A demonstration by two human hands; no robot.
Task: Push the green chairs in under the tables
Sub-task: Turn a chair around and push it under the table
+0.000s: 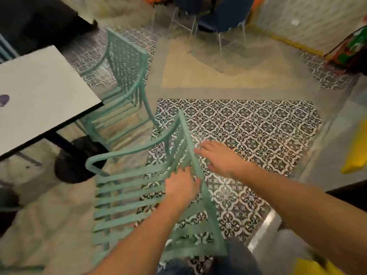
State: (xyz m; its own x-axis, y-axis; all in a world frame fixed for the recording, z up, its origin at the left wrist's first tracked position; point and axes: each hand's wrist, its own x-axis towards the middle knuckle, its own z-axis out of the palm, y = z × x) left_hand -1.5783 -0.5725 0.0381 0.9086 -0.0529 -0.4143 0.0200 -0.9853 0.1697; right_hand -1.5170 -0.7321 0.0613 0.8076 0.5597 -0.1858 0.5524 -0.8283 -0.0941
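Observation:
A green slatted chair (127, 195) stands right below me, its seat facing the white table (39, 92) on the left. My left hand (181, 188) is closed on the top rail of its backrest. My right hand (218, 157) hovers with fingers spread just right of the same rail, touching it at most with the fingertips. A second green chair (127, 76) stands further off, partly tucked under the far corner of the table. The picture is blurred by motion.
The table rests on a black round base (75, 161). Patterned tiles (248, 135) cover the floor to the right. Dark blue chairs (224, 16) stand at the back. A yellow object (355, 151) lies at the right edge.

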